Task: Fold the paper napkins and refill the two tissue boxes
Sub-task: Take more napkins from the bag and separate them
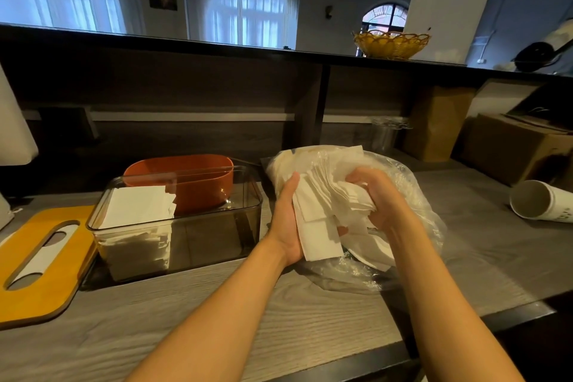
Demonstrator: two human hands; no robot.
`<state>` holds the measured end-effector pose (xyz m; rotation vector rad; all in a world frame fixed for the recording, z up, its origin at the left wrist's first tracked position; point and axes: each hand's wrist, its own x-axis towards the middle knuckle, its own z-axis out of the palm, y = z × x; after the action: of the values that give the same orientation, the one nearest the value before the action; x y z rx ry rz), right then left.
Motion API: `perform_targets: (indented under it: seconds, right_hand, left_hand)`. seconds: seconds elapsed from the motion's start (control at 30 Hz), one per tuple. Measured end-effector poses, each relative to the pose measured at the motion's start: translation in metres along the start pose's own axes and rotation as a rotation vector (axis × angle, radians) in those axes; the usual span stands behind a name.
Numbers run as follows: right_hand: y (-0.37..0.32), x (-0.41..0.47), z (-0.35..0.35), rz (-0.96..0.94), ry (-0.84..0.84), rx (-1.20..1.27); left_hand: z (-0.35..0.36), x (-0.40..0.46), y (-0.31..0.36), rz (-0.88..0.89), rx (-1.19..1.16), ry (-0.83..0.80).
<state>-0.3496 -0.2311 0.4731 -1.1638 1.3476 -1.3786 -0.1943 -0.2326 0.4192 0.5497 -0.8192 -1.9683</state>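
Single head-worn view, facing forward and down (wide-angle), close over the wooden counter [310, 319], forearms entering from below

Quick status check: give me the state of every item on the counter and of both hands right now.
Clear tissue box: lid off, part filled with napkins at its left end.
Orange box: open, contents hidden.
Yellow lid: off, flat on the counter.
Napkin stack: held over the plastic bag.
Plastic bag: open, crumpled.
Paper cups: tipped on their side.
Left hand: supports the stack.
Right hand: grips the stack.
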Motion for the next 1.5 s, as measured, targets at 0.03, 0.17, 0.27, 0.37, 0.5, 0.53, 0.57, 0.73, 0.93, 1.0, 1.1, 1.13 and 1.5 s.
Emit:
perform_targets:
  seconds: [0.03, 0.17, 0.27, 0.37, 0.5, 0.53, 0.57, 0.73, 0.93, 1.0, 1.1, 1.13, 1.5]
  right_hand:
    - [0.0, 0.001, 0.0, -0.002, 0.006, -0.001]
    - [0.002, 0.003, 0.001, 0.02, 0.042, 0.034]
    - [0.004, 0.006, -0.001, 0.008, 0.109, 0.223]
    - [0.003, 0.003, 0.002, 0.003, 0.18, 0.474]
    - [0.006, -0.006, 0.025, 0.001, 0.026, 0.557]
    - [0.008, -0.009, 0.033, 0.016, -0.015, 0.528]
    - [0.01, -0.011, 0.041, 0.026, -0.043, 0.488]
    - [0.02, -0.013, 0.057, 0.048, 0.046, 0.361]
    - [0.028, -0.018, 0.077, -0.084, 0.164, 0.194]
    - [0.03, -0.013, 0.073, -0.158, 0.201, 0.067]
    - [0.032, -0.008, 0.066, -0.216, 0.206, 0.008]
    - [0.03, -0.008, 0.064, -0.227, 0.212, 0.0]
    - [0.015, -0.007, 0.05, -0.098, 0.131, 0.225]
  left_hand:
    - [0.002, 0.0, -0.001, 0.001, 0.024, 0.006]
    - [0.004, 0.004, -0.006, -0.001, -0.001, 0.114]
    - [0.005, 0.009, -0.006, 0.068, -0.117, 0.219]
    - [0.003, 0.013, -0.005, 0.145, -0.184, 0.314]
    - [0.005, 0.01, -0.005, 0.19, -0.157, 0.342]
    - [0.006, 0.009, -0.004, 0.193, -0.153, 0.314]
    - [0.007, 0.007, -0.005, 0.193, -0.158, 0.27]
    - [0.01, 0.007, -0.008, 0.234, -0.136, 0.166]
    - [0.013, 0.003, -0.01, 0.285, -0.029, 0.179]
    - [0.01, 0.004, -0.01, 0.29, -0.021, 0.194]
    - [0.009, 0.004, -0.009, 0.289, -0.073, 0.209]
    - [0.008, 0.005, -0.008, 0.281, -0.099, 0.211]
    - [0.008, 0.006, -0.008, 0.22, -0.149, 0.085]
